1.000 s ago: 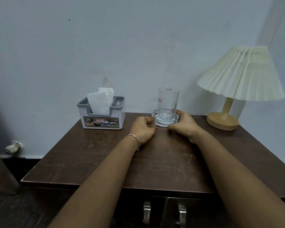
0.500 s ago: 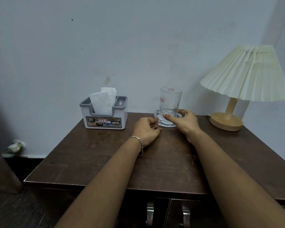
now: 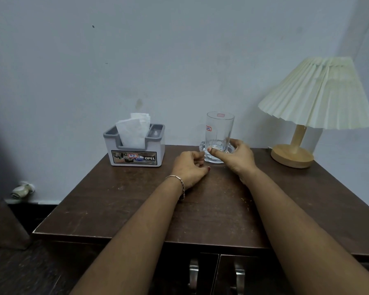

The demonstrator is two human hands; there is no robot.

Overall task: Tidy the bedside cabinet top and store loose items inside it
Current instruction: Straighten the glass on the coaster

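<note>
A clear drinking glass (image 3: 219, 128) stands upright on a glass coaster (image 3: 202, 145) at the back middle of the dark wooden cabinet top (image 3: 119, 201). My right hand (image 3: 235, 157) wraps around the base of the glass, thumb in front and fingers behind. My left hand (image 3: 190, 168) rests on the cabinet top just left of the glass with fingers curled, its fingertips near the coaster's edge and nothing in it. A thin bracelet sits on the left wrist.
A grey and white tissue holder (image 3: 134, 145) with white tissues stands at the back left. A lamp (image 3: 303, 116) with a pleated cream shade and wooden base stands at the back right. Two cabinet doors with metal handles (image 3: 215, 273) are shut below the front edge.
My right hand has moved from the coaster's rim to grip the base of the glass. My left hand has drawn back a little from the coaster and curled.
</note>
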